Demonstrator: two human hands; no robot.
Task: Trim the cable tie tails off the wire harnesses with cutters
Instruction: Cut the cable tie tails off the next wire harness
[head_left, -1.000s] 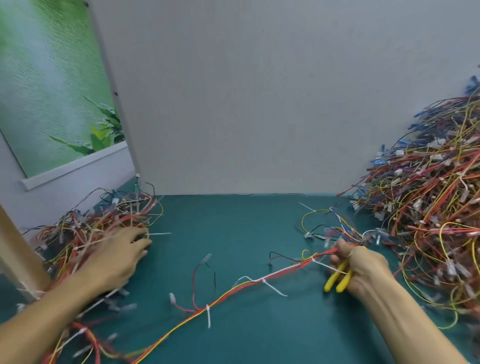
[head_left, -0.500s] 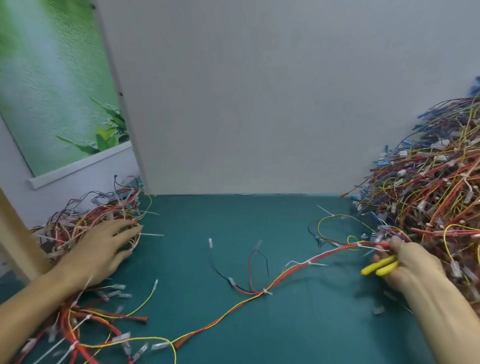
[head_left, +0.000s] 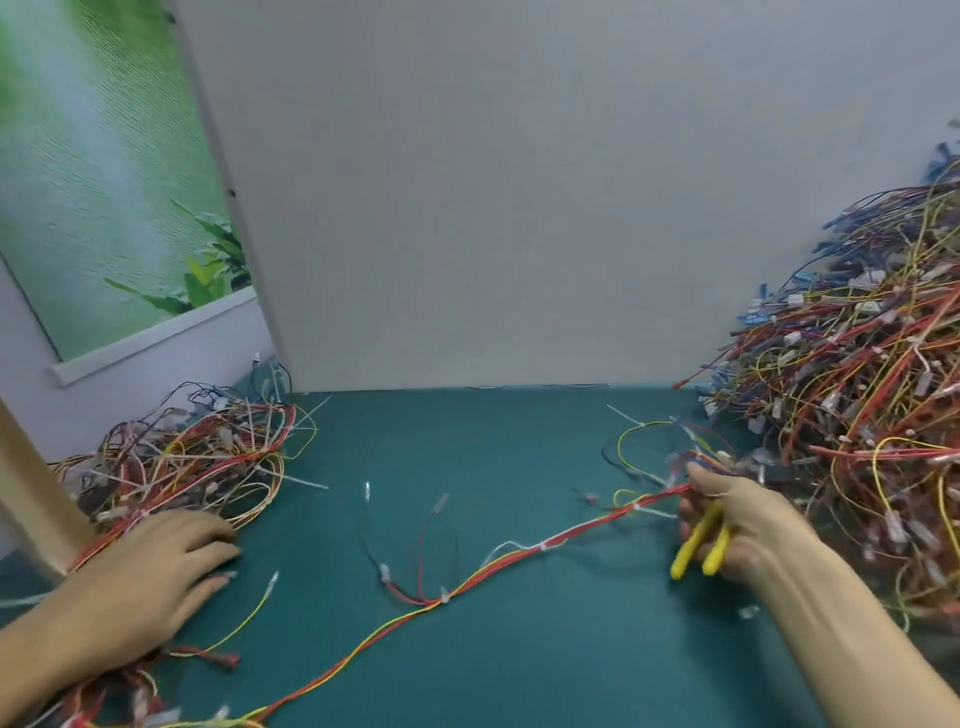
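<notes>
A red-and-yellow wire harness (head_left: 519, 558) stretches diagonally over the green table, from the bottom left up to my right hand (head_left: 743, 525). White cable ties (head_left: 544, 546) with tails sit along it. My right hand grips yellow-handled cutters (head_left: 701, 545) and also pinches the harness's upper end between thumb and fingers. The cutter jaws are hidden by the hand. My left hand (head_left: 156, 566) lies flat, fingers spread, on the near edge of the left pile of harnesses (head_left: 192, 462).
A large heap of tangled harnesses (head_left: 857, 415) fills the right side. A grey wall panel (head_left: 519, 208) stands behind the green table (head_left: 493, 457). A tan post (head_left: 31, 493) rises at the far left. Loose wire ends (head_left: 405, 525) lie mid-table.
My right hand has drawn the harness's end out of the right heap toward the centre. My left hand has slid down from the left pile's top to its near edge.
</notes>
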